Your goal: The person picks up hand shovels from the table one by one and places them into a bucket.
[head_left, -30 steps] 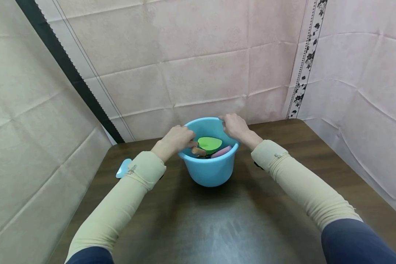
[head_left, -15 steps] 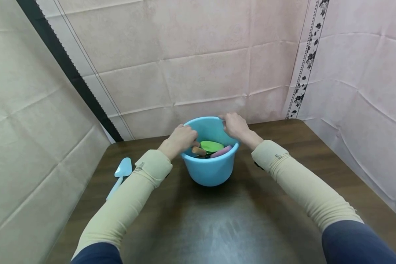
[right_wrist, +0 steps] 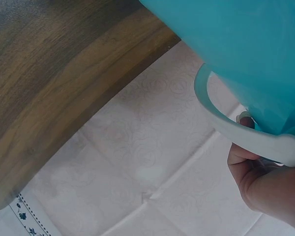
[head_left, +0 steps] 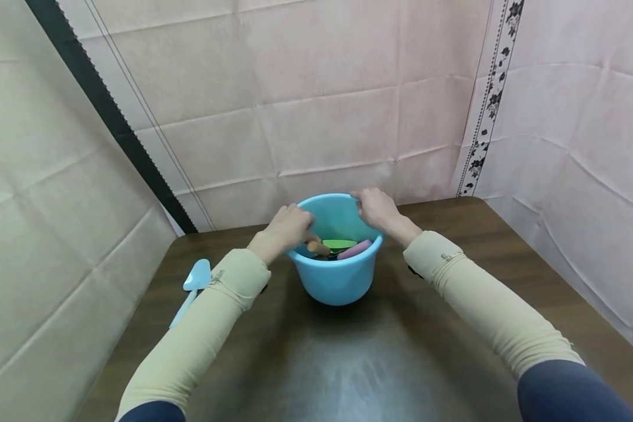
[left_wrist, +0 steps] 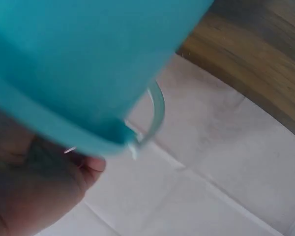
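A light blue bucket (head_left: 333, 281) stands on the dark wooden table. Inside it lie a green object (head_left: 340, 244), a purple object (head_left: 355, 249) and a brown, rounded piece (head_left: 319, 248); their full shapes are hidden. My left hand (head_left: 287, 227) bends over the left rim, its fingers curled and its thumb side near the brown piece. Whether it holds anything is hidden, and in the left wrist view its fingertips show just past the rim. At the right rim my right hand (head_left: 377, 208) grips the bucket, a fingertip showing through the loop-shaped handle (right_wrist: 214, 115).
On the left of the table lies a light blue toy shovel (head_left: 195, 281), partly covered by my left sleeve. Pale cloth (head_left: 337, 129) hangs behind the table and on both sides. The table's back edge runs close behind the bucket.
The green object has tipped flatter and sunk lower in the bucket. My left arm has shifted slightly right, uncovering more of the shovel. The right hand stays at the rim.
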Demonstrator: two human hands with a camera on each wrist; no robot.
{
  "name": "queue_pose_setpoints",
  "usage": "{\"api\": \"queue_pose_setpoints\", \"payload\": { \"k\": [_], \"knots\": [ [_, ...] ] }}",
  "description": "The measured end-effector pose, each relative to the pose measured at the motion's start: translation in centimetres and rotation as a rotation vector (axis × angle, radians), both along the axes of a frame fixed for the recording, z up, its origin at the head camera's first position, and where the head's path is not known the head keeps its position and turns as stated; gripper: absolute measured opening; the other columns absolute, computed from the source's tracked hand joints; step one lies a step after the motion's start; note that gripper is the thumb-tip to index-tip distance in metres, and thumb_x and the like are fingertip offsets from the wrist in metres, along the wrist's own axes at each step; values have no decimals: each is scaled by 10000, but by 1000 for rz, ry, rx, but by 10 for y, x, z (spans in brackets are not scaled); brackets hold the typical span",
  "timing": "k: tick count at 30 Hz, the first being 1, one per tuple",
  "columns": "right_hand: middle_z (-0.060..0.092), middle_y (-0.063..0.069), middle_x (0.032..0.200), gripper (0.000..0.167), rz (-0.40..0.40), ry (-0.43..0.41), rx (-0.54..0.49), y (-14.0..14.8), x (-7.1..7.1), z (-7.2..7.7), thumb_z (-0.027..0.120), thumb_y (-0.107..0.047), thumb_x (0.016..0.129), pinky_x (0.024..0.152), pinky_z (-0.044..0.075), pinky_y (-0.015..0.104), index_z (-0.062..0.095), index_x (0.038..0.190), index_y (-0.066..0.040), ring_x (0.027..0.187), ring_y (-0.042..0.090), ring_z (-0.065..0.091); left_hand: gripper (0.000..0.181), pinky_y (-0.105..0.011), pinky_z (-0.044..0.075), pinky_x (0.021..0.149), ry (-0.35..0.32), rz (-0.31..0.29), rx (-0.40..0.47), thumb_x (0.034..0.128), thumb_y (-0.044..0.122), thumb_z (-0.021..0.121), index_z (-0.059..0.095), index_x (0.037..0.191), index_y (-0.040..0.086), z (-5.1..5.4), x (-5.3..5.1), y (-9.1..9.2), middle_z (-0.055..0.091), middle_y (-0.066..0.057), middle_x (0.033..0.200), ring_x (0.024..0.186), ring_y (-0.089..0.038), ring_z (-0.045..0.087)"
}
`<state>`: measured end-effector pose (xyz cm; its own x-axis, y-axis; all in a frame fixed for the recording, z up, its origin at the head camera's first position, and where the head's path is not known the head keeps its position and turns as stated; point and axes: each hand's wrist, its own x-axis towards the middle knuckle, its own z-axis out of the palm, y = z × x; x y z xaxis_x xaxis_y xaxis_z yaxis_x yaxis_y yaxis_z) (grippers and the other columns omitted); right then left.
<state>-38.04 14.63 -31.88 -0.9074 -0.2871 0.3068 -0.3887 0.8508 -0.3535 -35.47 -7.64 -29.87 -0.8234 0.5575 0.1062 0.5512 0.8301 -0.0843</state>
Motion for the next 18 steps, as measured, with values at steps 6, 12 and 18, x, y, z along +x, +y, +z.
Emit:
{"api": "queue_pose_setpoints", "payload": {
  "k": [6,12,18],
  "knots": [
    [660,193,1145,389,-13,-3,-5,-1,1,0,460,-30,960,843,529,451,551,1338,-37,899,280,600,252,-463,447,874,170,-37,192,962,238,581,618,1149,74,7,5,-36,647,-123,1114,1022,-306,560],
    [662,190,1145,400,-13,0,-6,0,-1,-1,451,-26,959,754,524,404,546,1347,-39,835,263,587,343,-500,429,873,285,131,323,975,243,537,536,1265,60,-6,14,-88,577,-179,1223,1103,-357,519],
    [668,195,1122,396,-5,15,2,-1,-1,-1,464,-9,947,751,522,411,559,1330,-28,824,264,582,390,-548,410,833,322,353,397,981,224,497,467,1313,20,-43,21,-138,523,-246,1209,1081,-422,482]
  ]
}}
